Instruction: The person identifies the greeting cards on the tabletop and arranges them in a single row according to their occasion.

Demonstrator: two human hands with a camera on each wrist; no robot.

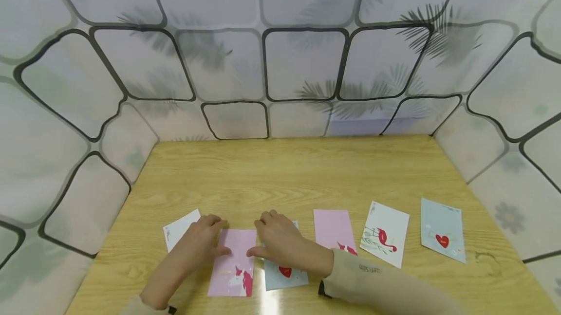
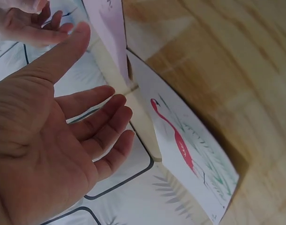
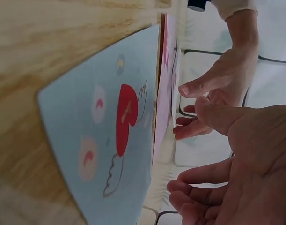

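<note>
Hands: left hand (image 1: pixel 202 238) and right hand (image 1: pixel 280 240), fingers relaxed, flat at pink card (image 1: pixel 233 262) edges on counter (image 1: pixel 307 174); card looks light, thin, bendable; best lifted by an edge.

Beyond my left hand (image 1: pixel 199 239) and right hand (image 1: pixel 280 242) the table (image 1: pixel 298 169) lies open up to the patterned walls (image 1: pixel 271 62). Between my hands there is only a narrow gap over the pink card (image 1: pixel 232 261). To my right, three flat cards (image 1: pixel 385 239) line the near edge.
</note>
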